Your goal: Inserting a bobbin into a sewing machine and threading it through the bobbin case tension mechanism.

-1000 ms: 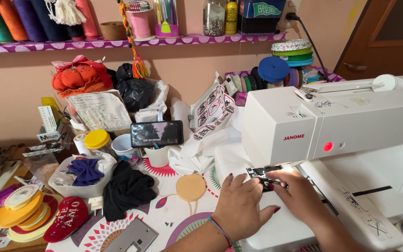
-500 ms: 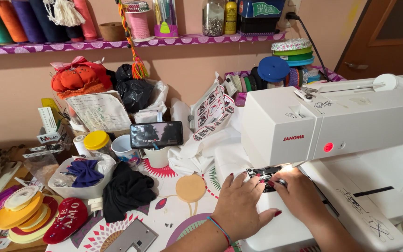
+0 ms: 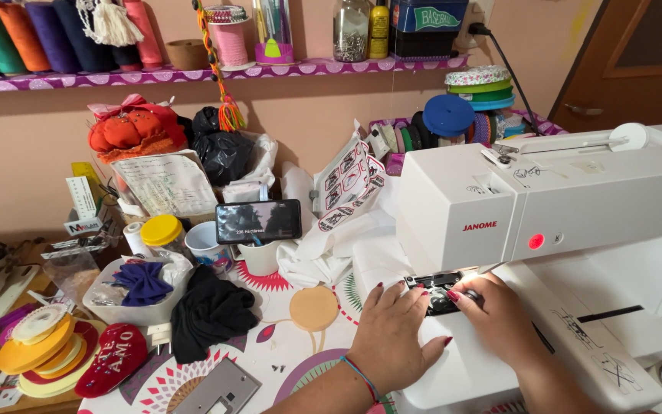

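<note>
left hand [image 3: 392, 337]: spread flat on machine [image 3: 576, 207] bed, steadying | right hand [image 3: 499, 318]: fingertips pinching at needle plate [image 3: 437, 290], lit for close work | phone [image 3: 258, 221] propped facing her

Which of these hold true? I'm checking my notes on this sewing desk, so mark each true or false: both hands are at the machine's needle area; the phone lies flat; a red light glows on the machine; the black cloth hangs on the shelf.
1. Both hands, left hand and right hand, rest at the needle area of the sewing machine: true.
2. The phone lies flat: false, it stands propped on its long edge.
3. A red light glows on the machine: true.
4. The black cloth hangs on the shelf: false, it lies on the table.
</note>
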